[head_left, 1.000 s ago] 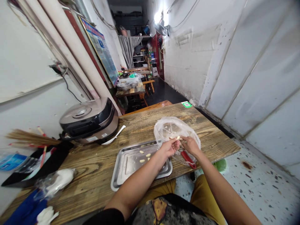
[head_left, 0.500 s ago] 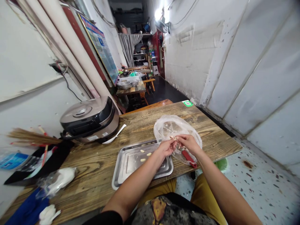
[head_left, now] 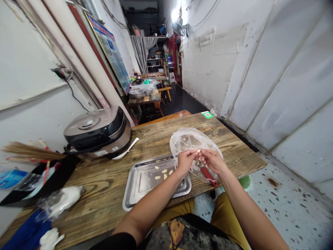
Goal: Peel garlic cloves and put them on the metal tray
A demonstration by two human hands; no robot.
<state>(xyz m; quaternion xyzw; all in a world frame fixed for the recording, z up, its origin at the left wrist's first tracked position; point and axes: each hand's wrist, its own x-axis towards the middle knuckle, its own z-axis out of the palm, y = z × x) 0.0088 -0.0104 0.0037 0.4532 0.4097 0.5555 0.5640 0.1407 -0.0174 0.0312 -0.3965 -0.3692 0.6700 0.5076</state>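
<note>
Table [head_left: 152, 140]: wood, no lip seen on the near edge, so anything nudged that way could drop.

Tray [head_left: 145, 187]: metal, on table, L of bag. L forearm [head_left: 157, 203] crosses its view; clearance unclear. If arm dips, could clip rim, skid tray, scatter contents.

Bag [head_left: 179, 140]: thin see-thru plastic, spread open on table under the hands, scraps [head_left: 199, 163] inside. V. light, so a snagged finger could drag it and spill scraps.

L hand [head_left: 186, 161] + R hand [head_left: 213, 161]: both narrow, fingertips meeting above bag, pinching one pale clove [head_left: 198, 151] betw them. Can't tell which carries most of the load.

Red handle [head_left: 208, 176]: lies at bag, just below R hand, end near table edge. Blade, if any, not visible. Risk: R hand knocks it off, or gets nicked reaching in blind.

Loose cloves [head_left: 164, 171]: approx 5 visible in tray, apart from the held one; L forearm may hide more. Prob roll if tray jolts.

Pale clove: prob slick; over-squeeze = pops out, lost in scraps.
</note>
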